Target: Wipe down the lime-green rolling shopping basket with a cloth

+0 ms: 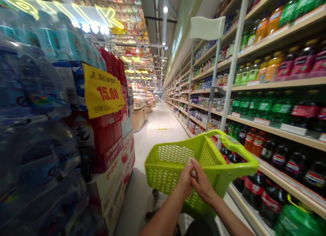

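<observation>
A lime-green plastic shopping basket on wheels (165,168) stands in the aisle right in front of me, tilted, its thick handle (239,151) on the right side. Both my hands meet at its near rim. My left hand (185,180) is closed, fingers curled against the rim. My right hand (202,183) lies over it, fingers pressed onto the left hand. Something small and pale shows between them; I cannot make out what it is. No goods show inside the basket.
Shelves of soft-drink bottles (280,110) line the right side. Shrink-wrapped water packs (33,103) and red cartons (107,134) with a yellow 15.00 price tag (102,91) are stacked on the left. The tiled aisle (159,127) runs straight ahead.
</observation>
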### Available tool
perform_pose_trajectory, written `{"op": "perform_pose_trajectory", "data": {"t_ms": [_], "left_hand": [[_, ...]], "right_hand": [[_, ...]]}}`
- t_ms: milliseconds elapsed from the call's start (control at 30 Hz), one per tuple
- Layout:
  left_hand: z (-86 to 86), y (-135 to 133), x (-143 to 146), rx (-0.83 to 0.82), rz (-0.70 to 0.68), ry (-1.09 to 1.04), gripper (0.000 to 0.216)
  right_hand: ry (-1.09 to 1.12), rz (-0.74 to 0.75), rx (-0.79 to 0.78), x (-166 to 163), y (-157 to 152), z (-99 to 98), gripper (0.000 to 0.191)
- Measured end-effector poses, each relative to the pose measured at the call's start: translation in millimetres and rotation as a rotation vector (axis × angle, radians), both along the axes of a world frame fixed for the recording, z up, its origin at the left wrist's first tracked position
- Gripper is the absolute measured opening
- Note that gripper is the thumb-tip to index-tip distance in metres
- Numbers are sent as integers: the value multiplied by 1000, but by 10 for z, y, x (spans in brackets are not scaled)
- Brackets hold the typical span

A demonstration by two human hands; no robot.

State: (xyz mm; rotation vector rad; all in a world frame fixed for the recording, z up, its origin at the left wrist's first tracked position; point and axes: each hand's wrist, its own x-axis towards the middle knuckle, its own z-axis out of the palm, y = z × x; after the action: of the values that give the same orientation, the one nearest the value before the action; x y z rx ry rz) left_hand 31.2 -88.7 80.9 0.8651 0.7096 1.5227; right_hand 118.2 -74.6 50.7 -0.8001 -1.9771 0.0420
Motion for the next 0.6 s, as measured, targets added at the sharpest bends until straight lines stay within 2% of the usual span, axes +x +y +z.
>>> {"op": "perform_pose_trajectory", "data": {"t_ms": [100,167,233,333,400,467,533,600], "left_hand": [[58,6,-296,66,-27,322,52],[-4,33,-599,56,84,631,54],[-138,38,-894,-13,204,1014,56],[-365,-16,-1155,-53,197,1574,69],[-448,-54,-1180,-35,153,1683,75],[-456,-61,-1139,-43,129,1699,77],[-423,-41,-1089,-50,109,1697,79],[-390,-14,-1053,-67,110,1695,81]], "right_hand": [[120,-25,18,-202,83,64,44],[91,-62,75,-191,166,162,38],[0,-135,142,19,238,291,38],[-153,-342,229,717,364,474,38],[-219,-512,262,1263,505,548,38],[-217,-664,276,1627,655,557,36],[-228,-616,235,1654,709,479,32],[-275,-459,156,1357,622,317,32]]}}
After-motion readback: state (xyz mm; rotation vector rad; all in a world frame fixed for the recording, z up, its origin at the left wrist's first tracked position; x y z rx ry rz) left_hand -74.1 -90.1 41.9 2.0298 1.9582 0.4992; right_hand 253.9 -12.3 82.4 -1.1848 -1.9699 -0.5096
